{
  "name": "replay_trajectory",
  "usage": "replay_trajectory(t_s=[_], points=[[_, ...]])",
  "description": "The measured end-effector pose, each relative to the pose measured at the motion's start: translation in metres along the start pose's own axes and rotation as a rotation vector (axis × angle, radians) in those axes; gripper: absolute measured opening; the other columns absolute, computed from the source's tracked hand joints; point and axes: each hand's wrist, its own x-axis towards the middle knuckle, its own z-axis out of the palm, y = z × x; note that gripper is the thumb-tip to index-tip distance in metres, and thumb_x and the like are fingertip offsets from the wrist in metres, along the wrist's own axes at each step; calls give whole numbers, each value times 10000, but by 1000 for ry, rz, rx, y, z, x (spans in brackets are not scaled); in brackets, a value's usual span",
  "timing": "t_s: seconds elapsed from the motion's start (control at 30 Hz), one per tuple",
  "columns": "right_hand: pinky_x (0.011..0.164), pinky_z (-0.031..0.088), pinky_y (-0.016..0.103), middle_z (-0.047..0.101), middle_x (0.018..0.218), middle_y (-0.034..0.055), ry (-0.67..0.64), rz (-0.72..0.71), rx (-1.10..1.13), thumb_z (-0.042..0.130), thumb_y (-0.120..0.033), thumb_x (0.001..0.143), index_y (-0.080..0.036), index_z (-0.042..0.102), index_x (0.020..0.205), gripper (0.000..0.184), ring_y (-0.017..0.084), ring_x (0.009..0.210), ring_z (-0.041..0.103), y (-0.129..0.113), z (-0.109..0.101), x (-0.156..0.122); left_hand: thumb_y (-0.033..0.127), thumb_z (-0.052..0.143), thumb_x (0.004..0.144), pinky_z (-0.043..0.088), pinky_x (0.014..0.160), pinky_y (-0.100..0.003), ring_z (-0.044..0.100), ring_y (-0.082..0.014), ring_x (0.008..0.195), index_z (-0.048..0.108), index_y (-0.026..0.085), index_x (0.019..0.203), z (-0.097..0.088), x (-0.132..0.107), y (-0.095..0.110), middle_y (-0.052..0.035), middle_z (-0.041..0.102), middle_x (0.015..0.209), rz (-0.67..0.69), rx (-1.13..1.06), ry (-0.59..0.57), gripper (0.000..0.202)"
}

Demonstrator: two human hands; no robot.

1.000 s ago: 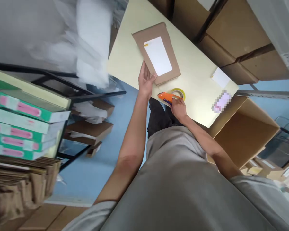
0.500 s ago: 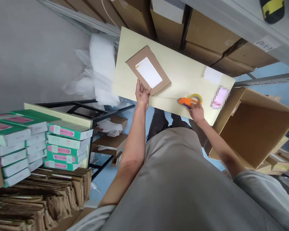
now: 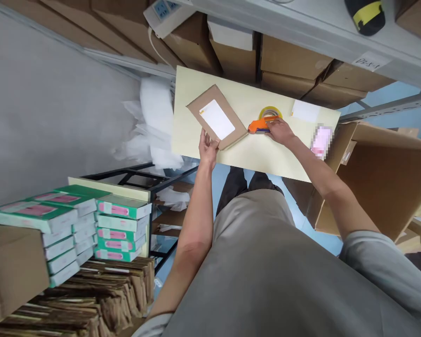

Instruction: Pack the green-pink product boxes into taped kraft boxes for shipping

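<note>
A flat brown cardboard box (image 3: 204,111) with a white label (image 3: 217,120) lies tilted on the pale yellow tabletop (image 3: 189,79). My left hand (image 3: 208,149) grips its near edge, thumb on top and fingers at the side. In my right hand (image 3: 280,131) is an orange tape dispenser (image 3: 258,125) carrying a roll of yellow tape (image 3: 271,111). The dispenser's front end is at the box's right corner; whether it touches the box I cannot tell. My right fingers wrap round its handle and hide part of it.
A white sheet (image 3: 306,110) and a blurred pink item (image 3: 322,140) lie at the table's right. Beside it stands a big open carton (image 3: 382,187). Green-and-white boxes (image 3: 122,224) are stacked at left, above folded cardboard (image 3: 122,290). White wrapping (image 3: 156,107) hangs by the table's left end.
My right hand has moved the tape dispenser left and away from me, up to the box's right corner. My left hand keeps its hold on the box. The whole view has shifted slightly.
</note>
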Motion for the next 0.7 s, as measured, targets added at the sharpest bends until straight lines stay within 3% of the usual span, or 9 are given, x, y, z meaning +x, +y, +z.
replay_trajectory(t_s=[0.13,0.3,0.4,0.5,0.6,0.7], points=[[1359,383,598,849,1198,157,-5,-43,94,641,-193,1066,-86,729,1299,271,326,1303,718,-26,12,-1,611,906,810,439,1358,-599,415,-367,1731,475,393,1753,-28,18,18,-64,478,1840,-1,81,-68,1059],[1346,391,568,882,1141,150,-29,-132,121,501,1,990,-51,713,1409,473,295,1175,792,-106,46,-14,449,796,905,137,1485,-515,285,-313,1789,601,271,1641,-53,47,38,-103,500,1817,106,326,-15,782],[1327,382,556,872,1191,214,-92,-151,70,475,15,1001,15,696,1437,488,315,1181,804,-155,63,-23,344,705,961,99,1487,-616,262,-366,1788,631,230,1571,-40,52,40,-171,529,1762,163,525,121,625],[1273,399,535,850,1215,278,-120,-122,72,489,-5,1005,52,696,1409,458,335,1157,803,-184,73,-33,281,608,1011,160,1473,-653,250,-370,1784,616,231,1536,-14,48,38,-201,545,1711,216,633,252,528],[1250,397,534,844,1222,282,-125,-100,80,478,-25,1004,40,680,1437,482,334,1134,796,-192,77,-39,285,546,1053,234,1462,-608,216,-339,1798,591,236,1534,8,39,36,-202,518,1722,229,660,298,485],[1253,392,542,840,1230,276,-138,-93,67,460,-34,1013,27,685,1427,475,334,1145,788,-191,77,-41,297,528,1070,287,1448,-565,242,-326,1792,594,230,1515,18,34,37,-207,533,1705,250,682,347,455]])
